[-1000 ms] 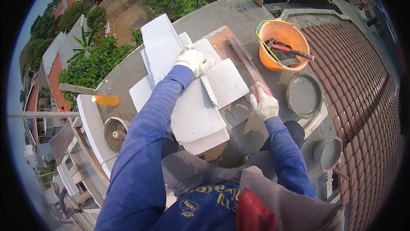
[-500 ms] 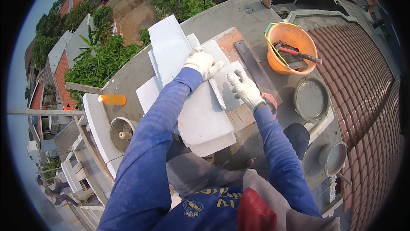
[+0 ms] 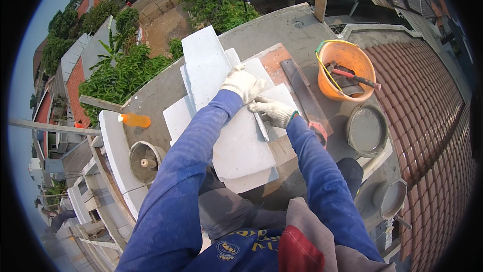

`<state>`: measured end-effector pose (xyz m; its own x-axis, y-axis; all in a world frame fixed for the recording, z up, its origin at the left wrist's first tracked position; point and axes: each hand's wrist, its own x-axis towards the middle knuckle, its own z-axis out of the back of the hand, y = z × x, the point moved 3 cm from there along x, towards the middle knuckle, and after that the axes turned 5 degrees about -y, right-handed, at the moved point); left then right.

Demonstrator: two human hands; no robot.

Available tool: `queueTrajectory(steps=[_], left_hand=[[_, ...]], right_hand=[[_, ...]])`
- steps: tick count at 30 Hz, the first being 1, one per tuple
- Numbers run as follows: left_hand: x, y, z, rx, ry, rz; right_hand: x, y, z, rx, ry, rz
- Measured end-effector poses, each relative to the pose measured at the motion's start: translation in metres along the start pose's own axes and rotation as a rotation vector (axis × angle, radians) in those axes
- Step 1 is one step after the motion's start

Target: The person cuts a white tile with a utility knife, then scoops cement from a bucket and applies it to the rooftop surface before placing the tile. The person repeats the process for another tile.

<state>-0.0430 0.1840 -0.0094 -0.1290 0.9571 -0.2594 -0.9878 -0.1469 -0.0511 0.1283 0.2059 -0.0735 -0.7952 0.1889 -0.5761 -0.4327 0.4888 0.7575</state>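
I wear white work gloves and blue sleeves. My left hand grips the far end of a large white block that lies flat on a concrete roof ledge. My right hand lies just beside it, fingers curled over the edge of a smaller white block piece, at the cut between the two pieces. Another long white block lies behind them. A hand saw with a red handle rests to the right of my right hand, let go.
An orange bucket with tools stands at the right, beside a grey round pan and a smaller one. An orange bottle and a round container sit left. The ledge drops off to gardens and tiled roofs.
My right hand has left the saw handle and moved left onto the small block piece, next to my left hand. My left hand has stayed on the block.
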Motion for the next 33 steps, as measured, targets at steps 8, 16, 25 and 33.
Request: queueTrajectory(steps=[8, 16, 25, 33], left_hand=[[-0.002, -0.001, 0.006, -0.013, -0.123, -0.001], [-0.003, -0.003, 0.011, -0.089, -0.272, -0.008], [-0.009, 0.009, 0.001, -0.193, -0.519, -0.043], [-0.008, 0.006, 0.003, -0.194, -0.456, -0.009]], right_hand=[[0.026, -0.008, 0.008, -0.031, -0.170, -0.108], [0.085, -0.029, 0.025, -0.346, -0.308, -0.083], [0.019, -0.022, 0.064, 0.489, -0.187, -0.030], [0.010, -0.024, 0.181, 0.479, -0.359, 0.040]])
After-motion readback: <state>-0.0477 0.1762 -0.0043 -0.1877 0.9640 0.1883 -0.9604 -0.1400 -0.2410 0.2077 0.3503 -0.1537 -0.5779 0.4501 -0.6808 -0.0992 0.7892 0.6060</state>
